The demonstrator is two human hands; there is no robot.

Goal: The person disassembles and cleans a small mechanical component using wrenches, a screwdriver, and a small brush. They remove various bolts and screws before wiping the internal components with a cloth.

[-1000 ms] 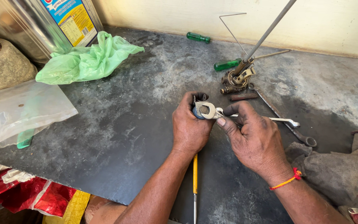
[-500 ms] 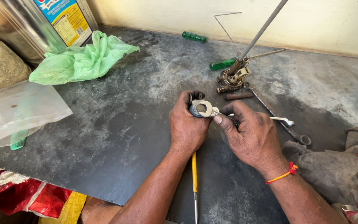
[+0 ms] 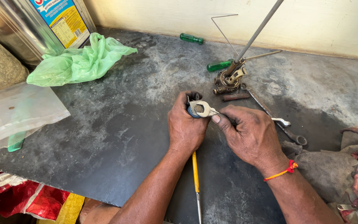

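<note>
My left hand (image 3: 185, 126) is closed around a small dark round part (image 3: 192, 111) at the middle of the dark stone slab (image 3: 117, 137). My right hand (image 3: 251, 135) grips a silver spanner (image 3: 206, 109) whose ring end sits on that part; its other end (image 3: 281, 122) sticks out past my knuckles. My right thumb presses along the spanner's shaft. A red and yellow thread is tied on my right wrist.
A yellow-handled screwdriver (image 3: 195, 176) lies under my left forearm. Behind my hands stand a small metal mechanism with long rods (image 3: 231, 79), two green-handled screwdrivers (image 3: 191, 39) (image 3: 219, 65) and a dark spanner (image 3: 278, 124). At left are a green plastic bag (image 3: 79, 62), a clear bag (image 3: 17, 112) and a large tin (image 3: 42, 25). Rags (image 3: 353, 157) lie at right.
Both hands stay together on the part and the spanner, with only a slight shift; the view has drifted a little.
</note>
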